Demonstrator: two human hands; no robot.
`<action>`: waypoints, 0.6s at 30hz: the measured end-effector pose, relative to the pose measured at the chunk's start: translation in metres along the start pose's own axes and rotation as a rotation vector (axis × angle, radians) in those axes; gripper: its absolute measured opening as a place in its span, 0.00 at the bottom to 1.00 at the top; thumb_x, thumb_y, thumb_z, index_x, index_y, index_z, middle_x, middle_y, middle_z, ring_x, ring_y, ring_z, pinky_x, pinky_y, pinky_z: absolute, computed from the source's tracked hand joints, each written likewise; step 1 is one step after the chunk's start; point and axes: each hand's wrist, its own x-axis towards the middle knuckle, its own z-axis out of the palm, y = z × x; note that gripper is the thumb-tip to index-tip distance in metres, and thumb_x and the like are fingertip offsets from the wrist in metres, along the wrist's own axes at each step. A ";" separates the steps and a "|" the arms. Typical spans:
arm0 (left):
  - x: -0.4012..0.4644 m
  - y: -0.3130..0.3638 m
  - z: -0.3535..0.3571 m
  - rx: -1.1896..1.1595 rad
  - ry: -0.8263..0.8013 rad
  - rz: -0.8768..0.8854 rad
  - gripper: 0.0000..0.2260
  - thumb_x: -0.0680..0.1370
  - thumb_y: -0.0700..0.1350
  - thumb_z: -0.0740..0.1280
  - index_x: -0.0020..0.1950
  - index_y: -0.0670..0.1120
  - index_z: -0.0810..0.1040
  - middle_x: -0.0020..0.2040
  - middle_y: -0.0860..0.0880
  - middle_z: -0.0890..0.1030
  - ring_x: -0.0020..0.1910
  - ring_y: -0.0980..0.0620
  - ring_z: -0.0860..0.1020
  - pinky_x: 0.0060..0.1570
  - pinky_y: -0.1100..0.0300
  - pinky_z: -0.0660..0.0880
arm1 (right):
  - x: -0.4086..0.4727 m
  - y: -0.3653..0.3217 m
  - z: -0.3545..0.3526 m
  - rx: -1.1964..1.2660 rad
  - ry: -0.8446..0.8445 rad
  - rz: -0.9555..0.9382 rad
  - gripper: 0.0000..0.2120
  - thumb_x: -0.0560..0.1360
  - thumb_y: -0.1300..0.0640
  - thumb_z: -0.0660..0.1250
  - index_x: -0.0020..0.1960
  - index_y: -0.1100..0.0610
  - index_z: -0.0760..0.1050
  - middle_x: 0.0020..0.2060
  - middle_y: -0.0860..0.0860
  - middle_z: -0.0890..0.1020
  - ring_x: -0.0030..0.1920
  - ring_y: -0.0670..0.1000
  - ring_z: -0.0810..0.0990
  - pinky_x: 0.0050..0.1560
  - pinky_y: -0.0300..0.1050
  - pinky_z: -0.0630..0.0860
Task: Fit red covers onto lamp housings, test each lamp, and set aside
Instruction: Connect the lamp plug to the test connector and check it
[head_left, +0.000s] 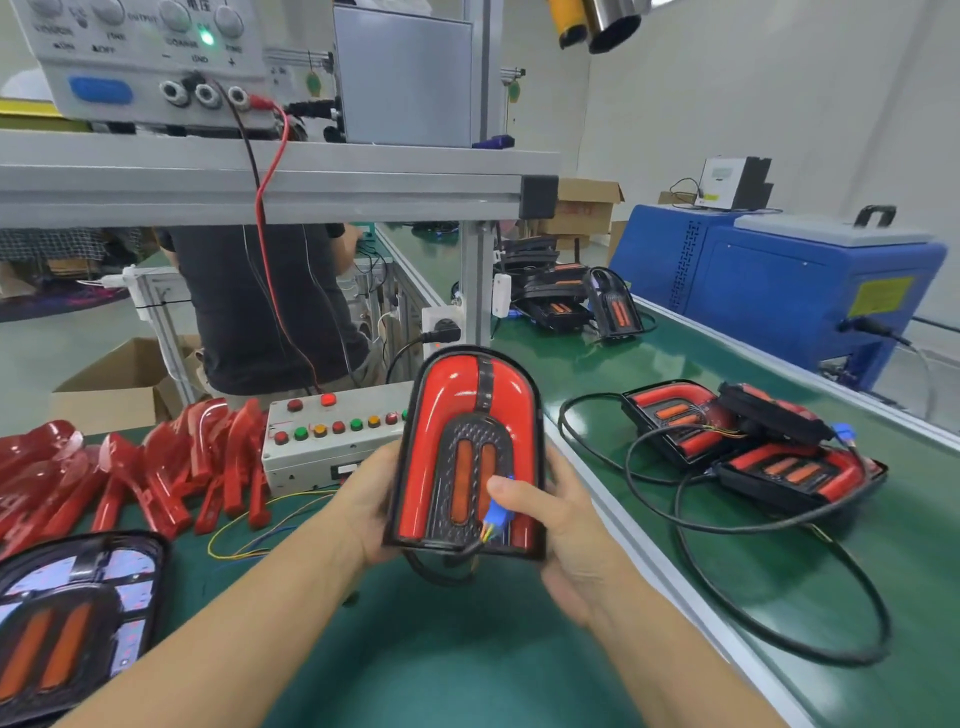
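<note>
Lamp in your hands: You hold one lamp (467, 457) up over the green mat (415, 649). Its red cover is already on.
Left hand: Your left hand (363, 499) is curled round the lamp's left side.
Right hand: Your right hand (561, 525) is curled round the right side. Your thumb pins the blue plug (498, 514) on the lamp's front.
Done so far: Three finished lamps (748, 441) lie on the belt to your right, cords looped around them.
Still to do: I think this lamp still needs its test at the button box (332, 436), just behind it. A pile of loose red covers (130, 478) waits on your left. One bare housing (67, 623) sits at your near left, no cover on it.
Room to move: The mat under your hands is open. The belt's metal rail (623, 530) runs close by your right wrist. Watch the black cords (779, 597) past it.
</note>
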 end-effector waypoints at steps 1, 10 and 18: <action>0.001 0.001 0.000 -0.002 0.022 0.007 0.19 0.79 0.51 0.62 0.44 0.38 0.86 0.49 0.37 0.84 0.41 0.41 0.84 0.36 0.50 0.81 | 0.000 0.000 0.001 0.018 0.028 0.014 0.43 0.58 0.61 0.81 0.71 0.55 0.68 0.59 0.58 0.82 0.57 0.60 0.82 0.59 0.58 0.78; 0.000 -0.004 0.004 -0.010 0.188 0.020 0.17 0.79 0.51 0.63 0.53 0.37 0.81 0.48 0.37 0.84 0.39 0.41 0.84 0.33 0.50 0.81 | -0.007 -0.005 0.006 -0.074 0.060 0.009 0.32 0.63 0.48 0.75 0.64 0.58 0.75 0.54 0.54 0.85 0.56 0.56 0.83 0.67 0.58 0.72; 0.005 0.000 0.003 0.285 0.133 0.162 0.14 0.80 0.49 0.61 0.47 0.43 0.83 0.41 0.45 0.83 0.33 0.52 0.79 0.41 0.55 0.74 | -0.004 -0.032 -0.006 0.032 0.211 -0.061 0.15 0.73 0.56 0.71 0.58 0.58 0.78 0.50 0.56 0.86 0.45 0.53 0.83 0.47 0.47 0.77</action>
